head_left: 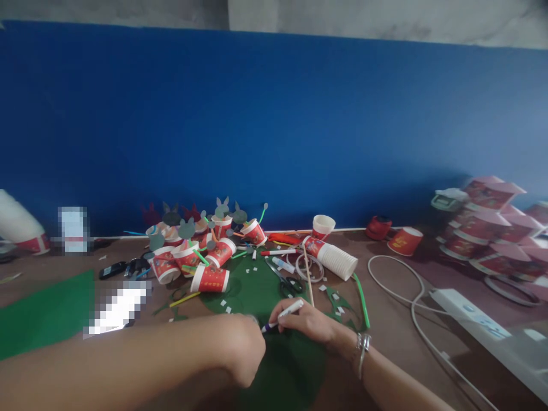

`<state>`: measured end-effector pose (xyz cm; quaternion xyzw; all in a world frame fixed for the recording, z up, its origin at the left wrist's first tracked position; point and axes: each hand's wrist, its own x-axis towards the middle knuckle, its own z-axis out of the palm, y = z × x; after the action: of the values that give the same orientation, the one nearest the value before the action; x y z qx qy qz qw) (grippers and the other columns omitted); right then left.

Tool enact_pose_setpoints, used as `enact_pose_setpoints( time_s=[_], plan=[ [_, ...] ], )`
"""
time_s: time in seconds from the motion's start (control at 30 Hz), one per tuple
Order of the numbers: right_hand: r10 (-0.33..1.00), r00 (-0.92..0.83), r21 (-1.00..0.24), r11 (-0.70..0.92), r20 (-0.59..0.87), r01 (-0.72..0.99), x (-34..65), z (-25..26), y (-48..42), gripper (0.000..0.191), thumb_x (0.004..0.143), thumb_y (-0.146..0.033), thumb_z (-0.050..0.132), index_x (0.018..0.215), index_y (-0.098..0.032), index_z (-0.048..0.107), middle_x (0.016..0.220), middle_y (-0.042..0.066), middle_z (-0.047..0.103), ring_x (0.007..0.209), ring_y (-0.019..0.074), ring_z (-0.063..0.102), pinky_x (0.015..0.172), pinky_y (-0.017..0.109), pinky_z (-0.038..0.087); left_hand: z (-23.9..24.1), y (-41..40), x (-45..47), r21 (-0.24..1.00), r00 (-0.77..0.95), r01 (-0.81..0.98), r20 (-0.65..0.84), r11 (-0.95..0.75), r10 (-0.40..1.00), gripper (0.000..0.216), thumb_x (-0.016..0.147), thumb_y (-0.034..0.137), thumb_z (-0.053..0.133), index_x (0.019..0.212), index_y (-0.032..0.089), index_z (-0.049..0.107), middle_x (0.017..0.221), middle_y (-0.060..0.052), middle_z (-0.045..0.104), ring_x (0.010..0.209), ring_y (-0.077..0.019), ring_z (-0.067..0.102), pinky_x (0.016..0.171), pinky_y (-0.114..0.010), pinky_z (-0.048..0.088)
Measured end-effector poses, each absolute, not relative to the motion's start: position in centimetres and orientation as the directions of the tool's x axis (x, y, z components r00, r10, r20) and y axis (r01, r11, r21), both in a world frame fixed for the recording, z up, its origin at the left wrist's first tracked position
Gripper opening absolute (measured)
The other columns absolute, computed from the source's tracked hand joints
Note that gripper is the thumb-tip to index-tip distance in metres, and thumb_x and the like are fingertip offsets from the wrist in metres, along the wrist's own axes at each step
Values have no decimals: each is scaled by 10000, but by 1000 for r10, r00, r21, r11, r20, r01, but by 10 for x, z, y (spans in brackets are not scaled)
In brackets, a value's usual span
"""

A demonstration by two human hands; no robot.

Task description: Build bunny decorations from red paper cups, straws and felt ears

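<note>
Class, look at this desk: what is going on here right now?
A person is working on a sheet of green felt lying on a brown table. The right hand holds a white marker with its tip down at the felt, and the left hand rests on the felt close beside it. Behind them lie scissors, a stack of white cups on its side, and a cluster of red paper cups.

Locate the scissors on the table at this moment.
In the head view, the scissors lie on the green felt sheet just beyond the right hand, between the tipped red paper cups and the sideways stack of white cups.
</note>
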<state>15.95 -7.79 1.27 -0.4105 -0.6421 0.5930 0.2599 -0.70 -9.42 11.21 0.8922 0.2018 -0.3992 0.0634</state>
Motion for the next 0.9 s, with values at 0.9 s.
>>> enact_pose_setpoints(
  time_s=[0.9],
  plan=[
    [991, -87, -974, -113, -98, -198, 136, -7, -72, 157, 750, -325, 593, 803, -194, 661, 704, 14, 590, 763, 177, 553, 783, 312, 408, 21, -105, -65, 482, 411, 828, -172, -287, 895, 505, 720, 241, 609, 1205, 195, 474, 1204, -99, 524, 1103, -267, 528, 922, -366, 410]
  ],
)
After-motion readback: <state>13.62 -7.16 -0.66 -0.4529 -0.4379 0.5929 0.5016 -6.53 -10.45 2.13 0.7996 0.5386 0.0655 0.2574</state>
